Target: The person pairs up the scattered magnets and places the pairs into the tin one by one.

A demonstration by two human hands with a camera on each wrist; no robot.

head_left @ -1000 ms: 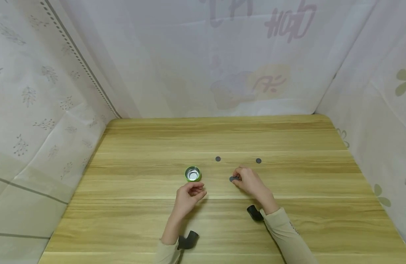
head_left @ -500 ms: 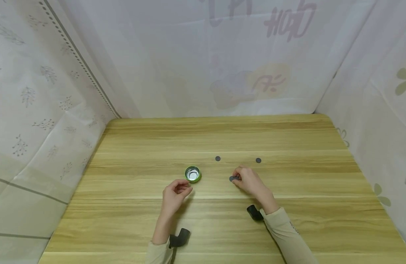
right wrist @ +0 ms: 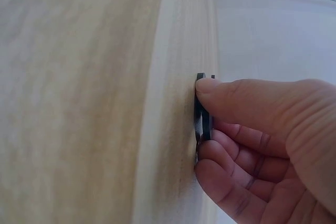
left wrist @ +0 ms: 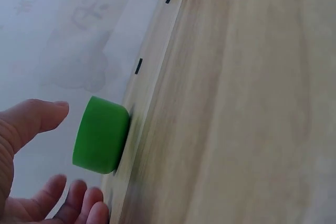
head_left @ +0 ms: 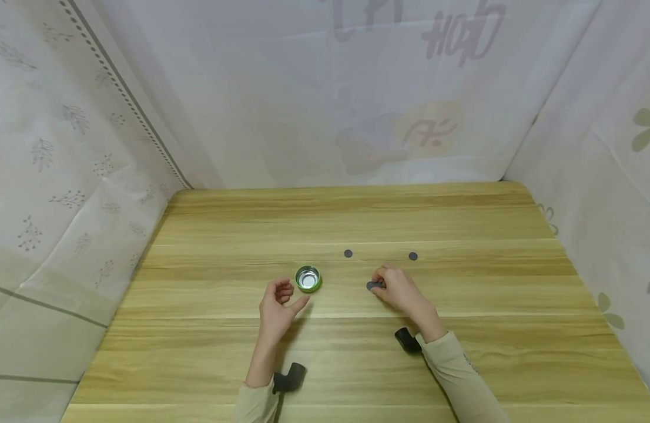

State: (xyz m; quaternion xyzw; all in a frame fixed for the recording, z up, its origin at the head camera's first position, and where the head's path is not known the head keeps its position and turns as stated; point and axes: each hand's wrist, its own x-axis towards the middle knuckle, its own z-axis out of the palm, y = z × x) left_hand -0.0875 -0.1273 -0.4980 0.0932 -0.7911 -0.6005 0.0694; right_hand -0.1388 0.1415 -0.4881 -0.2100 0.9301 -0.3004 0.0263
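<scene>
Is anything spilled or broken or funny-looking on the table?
Nope, nothing stands out. The green bowl stands upright on the table. The left loose disc and right loose disc lie flat, and I see no spill. The dark discs at the right hand are partly covered, so I can't check those fully.

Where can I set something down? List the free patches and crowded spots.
Bare table: the far strip, between curtain and loose discs; left of the left hand; right of the right sleeve. A narrower gap separates the bowl from the held disc. Crowded: at the bowl, with the left hand close beside it, and at the held disc, pinched by the right hand.
</scene>
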